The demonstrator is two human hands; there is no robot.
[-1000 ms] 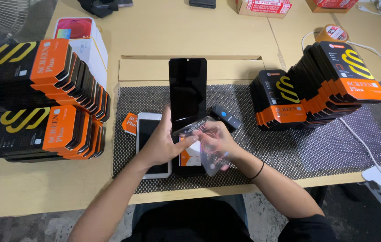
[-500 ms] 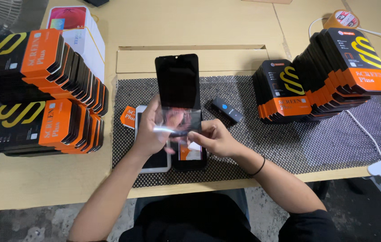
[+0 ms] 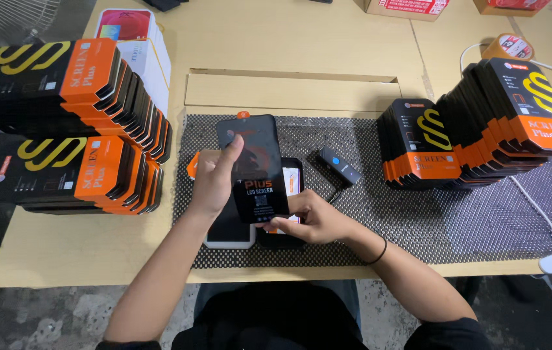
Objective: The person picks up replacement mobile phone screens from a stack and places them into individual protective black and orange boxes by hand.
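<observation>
Pale wooden table (image 3: 328, 45) over mottled concrete floor (image 3: 49, 317)

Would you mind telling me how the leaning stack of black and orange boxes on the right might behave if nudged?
The stack of boxes leans and fans out, so it would probably slide or topple. The boxes look flat and thin, likely light. The mesh mat beneath may grip the bottom one.

Stacked black-and-orange boxes (image 3: 68, 123) left and right (image 3: 483, 123); small black scanner (image 3: 339, 165) on mesh mat (image 3: 419, 214); tape roll (image 3: 508, 46).
</observation>
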